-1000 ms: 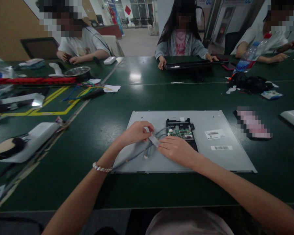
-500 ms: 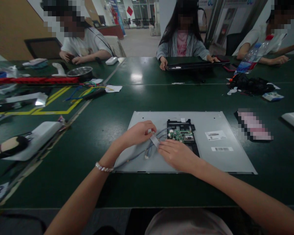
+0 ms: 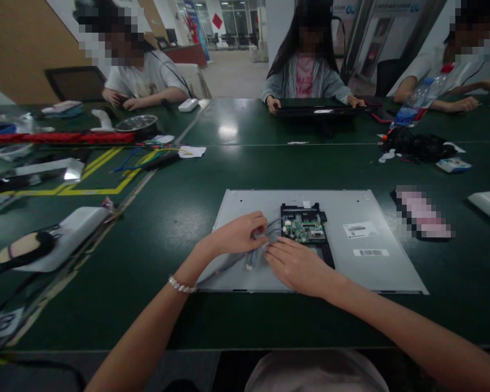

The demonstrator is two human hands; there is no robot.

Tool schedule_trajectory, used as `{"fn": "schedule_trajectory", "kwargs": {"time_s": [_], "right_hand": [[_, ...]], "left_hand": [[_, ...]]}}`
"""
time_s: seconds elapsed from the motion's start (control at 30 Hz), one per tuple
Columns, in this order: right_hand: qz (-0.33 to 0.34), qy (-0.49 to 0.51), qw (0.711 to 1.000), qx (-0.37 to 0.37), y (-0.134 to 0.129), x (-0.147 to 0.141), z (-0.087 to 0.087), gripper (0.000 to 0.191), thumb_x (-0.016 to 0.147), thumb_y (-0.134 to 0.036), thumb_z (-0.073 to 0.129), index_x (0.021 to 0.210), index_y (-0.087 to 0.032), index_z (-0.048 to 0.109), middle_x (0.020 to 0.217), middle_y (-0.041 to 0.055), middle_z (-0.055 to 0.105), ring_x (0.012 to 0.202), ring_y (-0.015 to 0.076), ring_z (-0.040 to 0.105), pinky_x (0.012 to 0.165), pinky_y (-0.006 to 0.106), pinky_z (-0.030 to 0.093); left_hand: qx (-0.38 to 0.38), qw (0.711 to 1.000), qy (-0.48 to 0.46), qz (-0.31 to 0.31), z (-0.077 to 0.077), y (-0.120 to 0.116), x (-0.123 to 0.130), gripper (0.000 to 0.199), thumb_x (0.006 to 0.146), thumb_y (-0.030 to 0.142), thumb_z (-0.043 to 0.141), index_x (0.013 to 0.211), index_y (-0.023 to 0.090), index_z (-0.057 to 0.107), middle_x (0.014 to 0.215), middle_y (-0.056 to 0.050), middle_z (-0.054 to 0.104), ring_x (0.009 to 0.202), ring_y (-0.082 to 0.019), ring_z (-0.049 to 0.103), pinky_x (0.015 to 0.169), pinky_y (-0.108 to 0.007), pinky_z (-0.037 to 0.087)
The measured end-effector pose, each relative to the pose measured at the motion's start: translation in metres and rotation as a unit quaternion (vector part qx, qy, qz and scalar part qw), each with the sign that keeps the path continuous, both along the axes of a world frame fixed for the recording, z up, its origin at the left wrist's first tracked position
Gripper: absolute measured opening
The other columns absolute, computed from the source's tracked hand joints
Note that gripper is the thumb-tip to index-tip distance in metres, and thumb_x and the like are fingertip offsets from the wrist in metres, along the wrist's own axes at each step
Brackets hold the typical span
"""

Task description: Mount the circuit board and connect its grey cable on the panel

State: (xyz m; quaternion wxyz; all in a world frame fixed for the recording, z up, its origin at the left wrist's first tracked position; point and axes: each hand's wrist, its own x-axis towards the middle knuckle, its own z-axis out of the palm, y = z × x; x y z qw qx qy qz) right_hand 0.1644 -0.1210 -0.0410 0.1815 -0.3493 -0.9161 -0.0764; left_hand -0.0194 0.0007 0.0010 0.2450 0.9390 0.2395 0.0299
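Observation:
A grey metal panel point(image 3: 335, 209) lies flat on the green table, with a black plastic frame point(image 3: 329, 253) and a green circuit board point(image 3: 298, 230) mounted at its middle. Grey cables point(image 3: 228, 263) run from the board toward the panel's left front corner. Over the cables, my left hand point(image 3: 243, 231) is closed, thumb and fingers pinching a pale strip of tape point(image 3: 269, 238). From the right, my right hand point(image 3: 298, 265) meets it, fingertips closed on the strip's other end, thumb hidden. A loose cable end point(image 3: 249, 267) rests on the panel below the hands.
A pink phone-like object point(image 3: 422, 212) lies right of the panel. On the left are a white device point(image 3: 71, 234), coloured wires point(image 3: 147, 160) and a metal bowl point(image 3: 136, 124). Across the table sit several people, one holding a dark flat panel point(image 3: 310, 110). Bottles point(image 3: 416, 100) stand far right.
My left hand has come slightly down and right, folding over the cables, and the strip between my hands is now mostly covered. The whole view has shifted a little.

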Motion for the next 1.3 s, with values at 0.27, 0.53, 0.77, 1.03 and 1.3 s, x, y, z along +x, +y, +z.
{"fn": "schedule_trajectory", "kwargs": {"time_s": [0.27, 0.53, 0.77, 1.03, 1.3], "right_hand": [[-0.001, 0.01, 1.0, -0.01, -0.003, 0.0, 0.001, 0.03, 0.094, -0.012, 0.048, 0.119, -0.005, 0.063, 0.121, 0.0164, 0.069, 0.113, 0.0234, 0.062, 0.108, 0.039, 0.043], [0.013, 0.03, 0.999, -0.004, -0.014, 0.002, -0.001, 0.029, 0.095, -0.013, 0.048, 0.115, -0.006, 0.066, 0.121, 0.0134, 0.07, 0.113, 0.0218, 0.064, 0.107, 0.036, 0.045], [0.033, 0.037, 0.999, -0.004, -0.014, 0.007, 0.0, 0.027, 0.094, -0.011, 0.048, 0.113, -0.008, 0.068, 0.119, 0.0121, 0.071, 0.111, 0.0208, 0.065, 0.106, 0.036, 0.046], [0.04, 0.028, 0.999, -0.002, -0.014, 0.009, 0.002, 0.026, 0.092, -0.009, 0.052, 0.112, -0.007, 0.068, 0.116, 0.0149, 0.072, 0.109, 0.0208, 0.067, 0.104, 0.038, 0.047], [0.07, 0.006, 0.997, 0.011, -0.008, 0.018, 0.004, 0.028, 0.095, -0.01, 0.047, 0.111, -0.009, 0.069, 0.115, 0.0125, 0.072, 0.108, 0.0198, 0.066, 0.104, 0.037, 0.048]], "left_hand": [[0.001, 1.0, 0.007, 0.005, -0.006, 0.002, -0.001, 0.012, 0.085, 0.028, 0.056, 0.089, 0.017, 0.055, 0.092, -0.005, 0.052, 0.075, -0.015, 0.05, 0.069, -0.029, 0.039], [-0.018, 1.0, -0.024, -0.005, -0.009, 0.004, -0.005, 0.015, 0.087, 0.032, 0.056, 0.085, 0.017, 0.055, 0.092, -0.004, 0.052, 0.071, -0.012, 0.05, 0.066, -0.027, 0.038], [-0.033, 0.999, -0.037, -0.005, -0.013, 0.005, -0.008, 0.012, 0.086, 0.029, 0.057, 0.086, 0.017, 0.055, 0.089, -0.003, 0.052, 0.072, -0.013, 0.05, 0.067, -0.028, 0.039], [-0.045, 0.998, -0.046, -0.023, -0.01, 0.007, -0.008, 0.005, 0.082, 0.015, 0.049, 0.084, 0.018, 0.053, 0.089, -0.003, 0.05, 0.075, -0.014, 0.05, 0.068, -0.026, 0.041], [-0.041, 0.998, -0.044, -0.024, -0.011, 0.007, -0.005, 0.007, 0.081, 0.015, 0.049, 0.085, 0.018, 0.054, 0.087, -0.003, 0.051, 0.073, -0.013, 0.051, 0.069, -0.026, 0.041]]}}
